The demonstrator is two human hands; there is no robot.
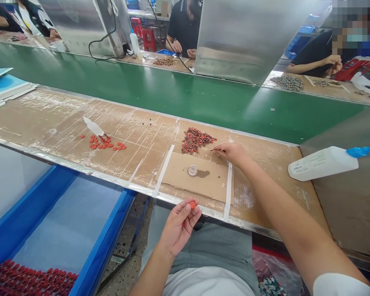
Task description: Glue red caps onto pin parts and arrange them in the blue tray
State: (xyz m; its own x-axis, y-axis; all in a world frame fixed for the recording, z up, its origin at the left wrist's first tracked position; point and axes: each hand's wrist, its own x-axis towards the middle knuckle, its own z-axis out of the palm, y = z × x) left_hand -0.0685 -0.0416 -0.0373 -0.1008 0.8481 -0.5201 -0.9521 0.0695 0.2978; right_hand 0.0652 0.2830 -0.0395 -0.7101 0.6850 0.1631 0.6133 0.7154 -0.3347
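Between the thumb and fingers of my left hand [181, 224] is a small round red disc [193, 204], held above the table's front edge. My right hand [231, 153] pinches a thin dark piece, too small to name, just right of a pile of small red-and-black parts [195, 139]. A cardboard sheet [179, 174], taped down at both sides, lies between my hands. On it stands a small whitish round cup [192, 170] beside a dark wet stain. Several loose red discs [103, 142] lie farther left, near a white pointed strip [93, 126].
A white bottle with a blue nozzle [323, 163] leans at the right by a metal panel. Beyond the table runs a green belt [142, 88]. A blue tray [89, 197] at lower left holds rows of red pieces. People sit across the belt.
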